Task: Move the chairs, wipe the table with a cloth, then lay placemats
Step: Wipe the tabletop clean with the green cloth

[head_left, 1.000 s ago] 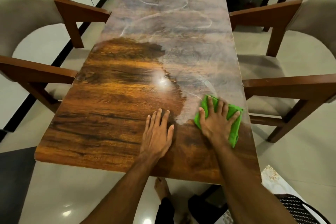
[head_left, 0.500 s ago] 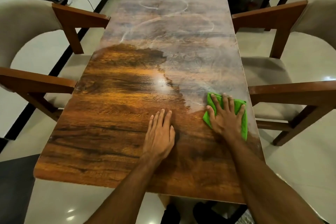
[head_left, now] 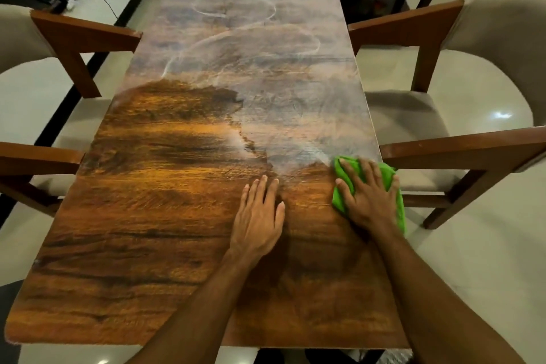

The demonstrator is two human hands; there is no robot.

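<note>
Wooden counter (head_left: 147, 245), wiping part done: dark and clean left of my hands, hazy beyond them. My right hand (head_left: 369, 195), fingers flat, presses the green cloth (head_left: 387, 172) at the edge; my left hand (head_left: 260, 216) rests open alongside. Placemats not yet laid.

Single head view, forward and down, close above the table (head_left: 147, 216)
</note>
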